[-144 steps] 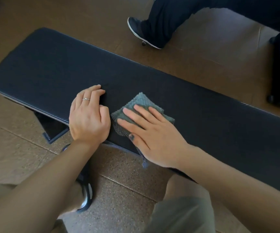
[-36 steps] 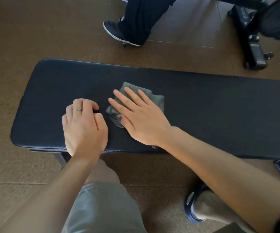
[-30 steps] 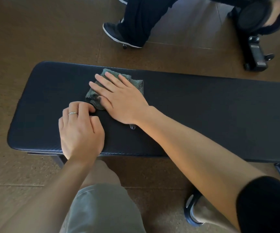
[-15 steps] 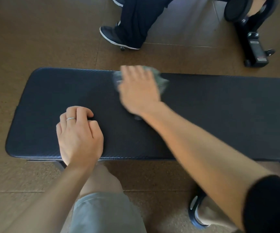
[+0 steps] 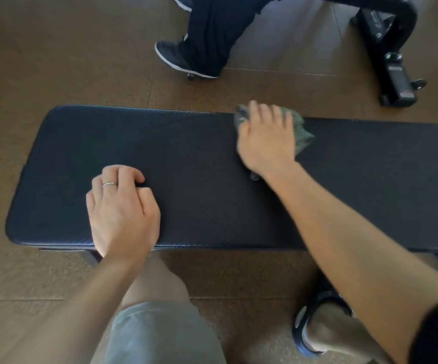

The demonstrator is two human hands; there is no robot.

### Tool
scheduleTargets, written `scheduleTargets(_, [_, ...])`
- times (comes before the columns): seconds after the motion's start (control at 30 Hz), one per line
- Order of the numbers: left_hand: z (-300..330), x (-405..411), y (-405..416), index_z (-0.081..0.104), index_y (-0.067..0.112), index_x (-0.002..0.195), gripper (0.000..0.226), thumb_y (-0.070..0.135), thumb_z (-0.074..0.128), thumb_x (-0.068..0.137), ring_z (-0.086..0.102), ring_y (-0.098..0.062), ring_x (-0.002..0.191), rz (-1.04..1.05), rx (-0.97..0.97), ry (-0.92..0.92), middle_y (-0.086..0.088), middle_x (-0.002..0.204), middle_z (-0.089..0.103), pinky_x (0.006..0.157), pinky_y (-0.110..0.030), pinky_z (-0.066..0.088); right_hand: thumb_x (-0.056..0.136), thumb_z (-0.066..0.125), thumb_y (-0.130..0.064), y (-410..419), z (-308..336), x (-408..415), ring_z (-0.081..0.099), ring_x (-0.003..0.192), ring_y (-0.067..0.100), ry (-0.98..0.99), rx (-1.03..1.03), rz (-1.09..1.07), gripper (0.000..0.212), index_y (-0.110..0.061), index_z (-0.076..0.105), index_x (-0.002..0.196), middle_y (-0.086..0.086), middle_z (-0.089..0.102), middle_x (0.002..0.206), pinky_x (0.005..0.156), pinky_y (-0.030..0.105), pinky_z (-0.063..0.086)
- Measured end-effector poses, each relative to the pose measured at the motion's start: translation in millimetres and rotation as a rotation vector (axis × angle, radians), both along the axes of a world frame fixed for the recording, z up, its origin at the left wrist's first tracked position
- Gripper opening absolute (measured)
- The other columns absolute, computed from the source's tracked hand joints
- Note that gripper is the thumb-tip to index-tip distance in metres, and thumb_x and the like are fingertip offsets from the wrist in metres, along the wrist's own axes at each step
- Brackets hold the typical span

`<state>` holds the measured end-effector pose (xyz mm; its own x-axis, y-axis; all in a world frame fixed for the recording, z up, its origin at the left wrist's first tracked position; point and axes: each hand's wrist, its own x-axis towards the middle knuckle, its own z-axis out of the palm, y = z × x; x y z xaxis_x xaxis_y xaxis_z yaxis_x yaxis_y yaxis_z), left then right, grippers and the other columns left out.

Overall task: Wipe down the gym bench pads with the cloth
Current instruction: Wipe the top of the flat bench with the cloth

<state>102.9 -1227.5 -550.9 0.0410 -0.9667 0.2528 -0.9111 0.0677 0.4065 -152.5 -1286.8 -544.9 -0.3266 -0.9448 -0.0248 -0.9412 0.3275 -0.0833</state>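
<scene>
A long black bench pad [image 5: 199, 158] runs across the view from left to right. My right hand [image 5: 265, 137] lies flat on a grey-green cloth [image 5: 302, 131] at the pad's far edge and presses it down with straight fingers; the hand is blurred. Most of the cloth is hidden under the palm, with corners showing left and right. My left hand [image 5: 123, 208] rests on the pad near its front edge, fingers loosely curled, a ring on one finger, holding nothing.
Another person's dark trouser leg and shoe [image 5: 183, 60] stand on the brown floor just beyond the bench. A black machine base [image 5: 394, 74] sits at the back right. My knee [image 5: 160, 332] and sandalled foot [image 5: 320, 324] are below the bench's front edge.
My right hand has slid the cloth rightward along the pad's far edge, after earlier sweeping it from the middle toward the back. My left hand has stayed in place.
</scene>
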Motion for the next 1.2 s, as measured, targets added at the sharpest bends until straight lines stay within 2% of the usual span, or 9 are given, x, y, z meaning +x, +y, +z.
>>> scheduleTargets(0.17, [1, 2, 0, 0.057, 0.011, 0.100, 0.023, 0.015, 0.037, 0.089, 0.047, -0.034, 0.100, -0.012, 0.002, 0.000, -0.010, 0.112, 0.056, 0.090, -0.047, 0.038, 0.108, 0.024, -0.039, -7, 5, 133, 0.010, 0.158, 0.028, -0.091, -0.008, 0.444, 0.061, -0.015, 0.019, 0.163, 0.007, 0.016, 0.171, 0.127, 0.049, 0.007])
scheduleTargets(0.3, [2, 2, 1, 0.058, 0.010, 0.100, 0.023, 0.013, 0.037, 0.089, 0.049, -0.034, 0.100, -0.018, 0.003, 0.000, -0.010, 0.112, 0.056, 0.091, -0.048, 0.039, 0.109, 0.018, -0.040, 5, 8, 96, 0.001, 0.159, 0.019, -0.107, 0.043, 0.645, 0.058, -0.025, 0.011, 0.164, -0.002, 0.007, 0.172, 0.129, 0.044, 0.001])
scheduleTargets(0.57, [0, 1, -1, 0.056, 0.012, 0.098, 0.024, 0.017, 0.035, 0.089, 0.047, -0.030, 0.099, -0.014, 0.004, 0.001, -0.007, 0.111, 0.056, 0.090, -0.045, 0.037, 0.108, 0.014, -0.043, 7, 5, 1, 0.002, 0.159, 0.023, -0.065, 0.063, 0.159, 0.061, -0.021, 0.007, 0.165, 0.002, 0.006, 0.173, 0.128, 0.045, 0.002])
scheduleTargets(0.8, [2, 3, -1, 0.057, 0.012, 0.098, 0.023, 0.017, 0.035, 0.091, 0.049, -0.032, 0.097, -0.024, -0.004, -0.011, -0.009, 0.109, 0.056, 0.089, -0.047, 0.040, 0.105, 0.042, -0.053, 18, 7, 79, 0.020, 0.156, 0.026, -0.176, -0.077, 0.533, 0.068, -0.014, 0.030, 0.160, 0.007, 0.024, 0.169, 0.126, 0.041, 0.017])
scheduleTargets(0.9, [2, 2, 0, 0.057, 0.011, 0.097, 0.024, 0.017, 0.035, 0.091, 0.049, -0.033, 0.097, -0.025, -0.005, -0.015, -0.009, 0.109, 0.056, 0.089, -0.048, 0.041, 0.101, 0.061, -0.034, 20, 12, 63, 0.059, 0.124, 0.028, -0.270, -0.214, 0.524, 0.043, -0.008, 0.056, 0.134, 0.010, 0.052, 0.146, 0.096, 0.036, 0.048])
scheduleTargets(0.97, [3, 2, 0, 0.057, 0.011, 0.098, 0.025, 0.018, 0.034, 0.091, 0.049, -0.032, 0.098, -0.026, 0.005, -0.020, -0.009, 0.109, 0.056, 0.090, -0.048, 0.040, 0.101, 0.061, -0.023, 18, 17, 59, 0.064, 0.090, 0.023, -0.277, -0.318, 0.508, 0.020, -0.006, 0.060, 0.112, 0.007, 0.059, 0.118, 0.074, 0.035, 0.053])
scheduleTargets(1.1, [3, 2, 0, 0.057, 0.011, 0.099, 0.026, 0.018, 0.034, 0.091, 0.049, -0.032, 0.099, -0.023, 0.019, -0.025, -0.009, 0.110, 0.056, 0.091, -0.046, 0.039, 0.098, 0.062, -0.027, 8, 44, 48, 0.053, 0.067, 0.002, -0.817, -0.410, 0.024, 0.023, -0.010, 0.063, 0.083, -0.007, 0.058, 0.075, 0.066, 0.025, 0.044])
scheduleTargets(1.17, [3, 2, 0, 0.057, 0.011, 0.099, 0.026, 0.018, 0.033, 0.091, 0.049, -0.033, 0.099, -0.026, 0.020, -0.030, -0.010, 0.110, 0.056, 0.091, -0.047, 0.039, 0.095, 0.065, -0.038, 10, 53, 41, 0.068, 0.082, 0.015, -1.118, -0.367, -0.172, 0.030, -0.009, 0.069, 0.089, 0.001, 0.070, 0.083, 0.075, 0.038, 0.057])
scheduleTargets(1.2, [4, 2, 0, 0.057, 0.011, 0.099, 0.026, 0.018, 0.033, 0.091, 0.049, -0.033, 0.099, -0.029, 0.022, -0.032, -0.010, 0.110, 0.056, 0.091, -0.048, 0.040, 0.094, 0.065, -0.040, 13, 56, 37, 0.070, 0.093, 0.022, -1.075, -0.297, -0.196, 0.029, -0.012, 0.070, 0.098, 0.003, 0.072, 0.095, 0.079, 0.040, 0.058])
